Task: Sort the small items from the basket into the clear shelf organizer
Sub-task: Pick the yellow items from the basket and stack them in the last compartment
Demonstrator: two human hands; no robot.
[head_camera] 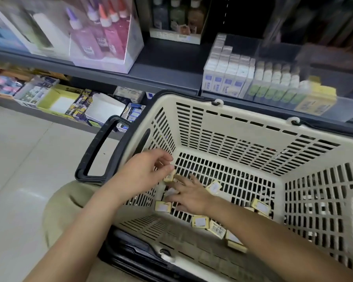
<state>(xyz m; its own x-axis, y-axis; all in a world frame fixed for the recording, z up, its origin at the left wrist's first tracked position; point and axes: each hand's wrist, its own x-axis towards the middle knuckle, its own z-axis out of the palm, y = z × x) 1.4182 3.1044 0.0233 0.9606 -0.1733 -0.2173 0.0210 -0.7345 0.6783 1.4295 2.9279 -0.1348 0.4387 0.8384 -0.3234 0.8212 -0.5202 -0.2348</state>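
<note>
Left hand hovers low at the left inner corner of the basket, wrist bent, its forearm coming in from the near left. Thumb and curled fingertips pinch one small yellow box, which those fingers half cover (motion blur softens its edges). Just right of it and nearer, the right hand lies palm down on the basket's slotted floor. Its fingers are splayed and fairly straight, gripping nothing I can make out. A pale box shows beneath its fingertips, mostly hidden. That forearm crosses in from the near right and is cut off by the frame edge. More loose yellow boxes lie scattered on the floor around and right of this hand, some pressed close against the forearm. At the far right, on the shelf beyond the basket, the clear shelf organizer holds white cartons, green-labelled bottles and stacked yellow packs. Its right end is blurred and runs out of view.
</note>
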